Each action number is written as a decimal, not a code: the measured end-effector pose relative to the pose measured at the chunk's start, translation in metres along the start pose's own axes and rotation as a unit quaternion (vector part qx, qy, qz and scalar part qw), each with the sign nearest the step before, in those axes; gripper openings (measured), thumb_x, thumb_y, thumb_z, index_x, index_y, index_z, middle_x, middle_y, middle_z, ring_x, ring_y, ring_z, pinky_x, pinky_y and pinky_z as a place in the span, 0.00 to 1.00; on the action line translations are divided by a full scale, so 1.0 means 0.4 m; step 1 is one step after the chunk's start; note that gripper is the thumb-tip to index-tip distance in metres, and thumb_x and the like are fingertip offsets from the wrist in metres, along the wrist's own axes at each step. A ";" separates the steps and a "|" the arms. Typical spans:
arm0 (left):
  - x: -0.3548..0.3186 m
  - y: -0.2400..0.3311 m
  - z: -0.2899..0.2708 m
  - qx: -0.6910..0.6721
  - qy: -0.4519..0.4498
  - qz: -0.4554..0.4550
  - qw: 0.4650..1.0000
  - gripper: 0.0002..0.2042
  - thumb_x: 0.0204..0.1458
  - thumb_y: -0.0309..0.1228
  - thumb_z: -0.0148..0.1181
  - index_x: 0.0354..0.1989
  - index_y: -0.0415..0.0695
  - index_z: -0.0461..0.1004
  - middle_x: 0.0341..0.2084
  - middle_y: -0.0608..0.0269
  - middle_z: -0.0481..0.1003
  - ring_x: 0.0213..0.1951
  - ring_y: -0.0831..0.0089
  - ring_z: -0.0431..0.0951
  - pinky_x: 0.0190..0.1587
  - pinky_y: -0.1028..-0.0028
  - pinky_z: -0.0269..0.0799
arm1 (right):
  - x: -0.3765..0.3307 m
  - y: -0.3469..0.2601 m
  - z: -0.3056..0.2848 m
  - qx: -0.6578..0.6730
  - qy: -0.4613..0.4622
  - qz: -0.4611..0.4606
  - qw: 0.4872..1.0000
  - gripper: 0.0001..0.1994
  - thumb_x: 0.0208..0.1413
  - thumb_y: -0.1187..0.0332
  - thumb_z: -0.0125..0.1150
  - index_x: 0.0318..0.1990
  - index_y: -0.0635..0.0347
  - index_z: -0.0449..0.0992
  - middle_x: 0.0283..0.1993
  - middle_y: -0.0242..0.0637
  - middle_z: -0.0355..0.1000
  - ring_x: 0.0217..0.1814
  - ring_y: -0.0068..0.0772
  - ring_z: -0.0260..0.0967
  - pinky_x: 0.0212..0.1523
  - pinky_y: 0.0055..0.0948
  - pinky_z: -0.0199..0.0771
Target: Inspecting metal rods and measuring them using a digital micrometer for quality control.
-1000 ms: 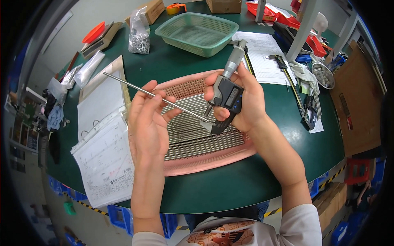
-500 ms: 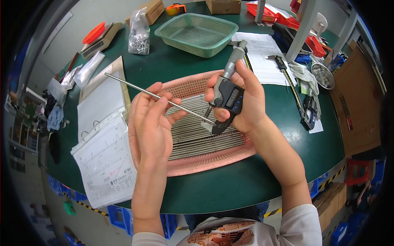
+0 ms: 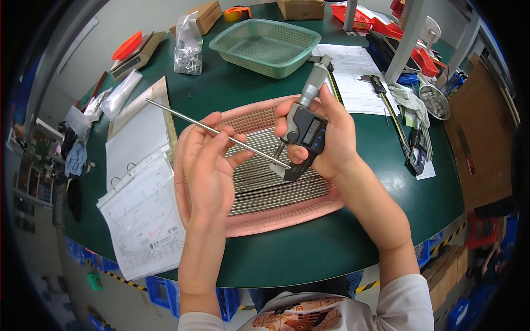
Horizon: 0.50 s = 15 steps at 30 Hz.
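My left hand [image 3: 208, 160] pinches a thin metal rod [image 3: 190, 119] between thumb and fingers. The rod slants down to the right, and its lower end lies at the measuring gap of a digital micrometer [image 3: 307, 128]. Wrapped round that micrometer's frame is my right hand [image 3: 337, 129], with the thimble pointing up and away. Whether the jaws touch the rod I cannot tell. Below both hands sits a pink plastic basket [image 3: 259, 225] holding many similar metal rods [image 3: 256, 190] laid side by side.
An open ring binder with papers [image 3: 144, 215] lies at left. Farther back are a green basket [image 3: 265, 69] and a bag of small metal parts [image 3: 188, 52]. On the right lie calipers [image 3: 381, 91], written sheets [image 3: 359, 83], gloves [image 3: 408, 99] and a metal bowl [image 3: 434, 102].
Almost nothing differs. The rod and my left hand have shifted very slightly to the right with the view; both hands keep their holds.
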<state>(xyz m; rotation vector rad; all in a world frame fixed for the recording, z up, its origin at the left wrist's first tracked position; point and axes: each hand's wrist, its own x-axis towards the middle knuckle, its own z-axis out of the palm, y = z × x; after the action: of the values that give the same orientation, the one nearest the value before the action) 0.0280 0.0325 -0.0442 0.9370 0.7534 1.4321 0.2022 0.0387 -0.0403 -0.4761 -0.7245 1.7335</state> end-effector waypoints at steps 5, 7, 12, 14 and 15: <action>-0.008 -0.002 0.014 0.013 -0.014 -0.002 1.000 0.15 0.49 0.24 0.46 0.46 0.37 0.59 0.32 0.62 0.67 0.36 0.73 0.69 0.34 0.73 0.73 | 0.002 0.000 0.000 0.013 -0.005 0.008 1.000 0.29 0.54 0.46 0.31 0.34 0.68 0.68 0.25 0.43 0.68 0.16 0.25 0.60 0.14 0.20 0.60; -0.010 -0.005 0.016 0.014 -0.019 -0.004 1.000 0.15 0.49 0.24 0.46 0.46 0.37 0.59 0.32 0.62 0.67 0.36 0.73 0.69 0.34 0.73 0.73 | 0.001 0.000 0.000 0.016 -0.005 0.009 1.000 0.29 0.53 0.46 0.31 0.34 0.68 0.68 0.25 0.43 0.68 0.16 0.25 0.60 0.14 0.20 0.60; -0.010 -0.008 0.018 0.010 -0.024 0.001 1.000 0.14 0.50 0.24 0.45 0.46 0.36 0.59 0.32 0.62 0.66 0.36 0.73 0.69 0.34 0.72 0.73 | -0.001 -0.001 0.004 0.000 0.020 0.004 1.000 0.28 0.51 0.44 0.38 0.32 0.66 0.68 0.23 0.42 0.68 0.14 0.23 0.60 0.12 0.19 0.60; -0.013 -0.005 0.021 0.013 -0.015 0.003 1.000 0.13 0.50 0.24 0.45 0.45 0.36 0.60 0.32 0.61 0.66 0.36 0.72 0.70 0.33 0.72 0.74 | -0.001 0.002 0.005 0.000 0.017 0.001 1.000 0.28 0.51 0.44 0.39 0.32 0.66 0.68 0.23 0.41 0.68 0.14 0.23 0.60 0.12 0.18 0.60; -0.013 -0.007 0.023 0.013 -0.007 0.003 1.000 0.12 0.50 0.23 0.44 0.44 0.36 0.61 0.32 0.61 0.66 0.35 0.72 0.71 0.31 0.72 0.74 | -0.001 0.003 0.002 -0.002 0.016 -0.002 1.000 0.28 0.51 0.44 0.40 0.31 0.66 0.68 0.23 0.41 0.68 0.13 0.22 0.60 0.12 0.18 0.60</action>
<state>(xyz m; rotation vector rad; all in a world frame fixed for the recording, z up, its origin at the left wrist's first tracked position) 0.0372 0.0268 -0.0432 0.9688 0.7613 1.4218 0.2009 0.0380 -0.0405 -0.5045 -0.7064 1.7180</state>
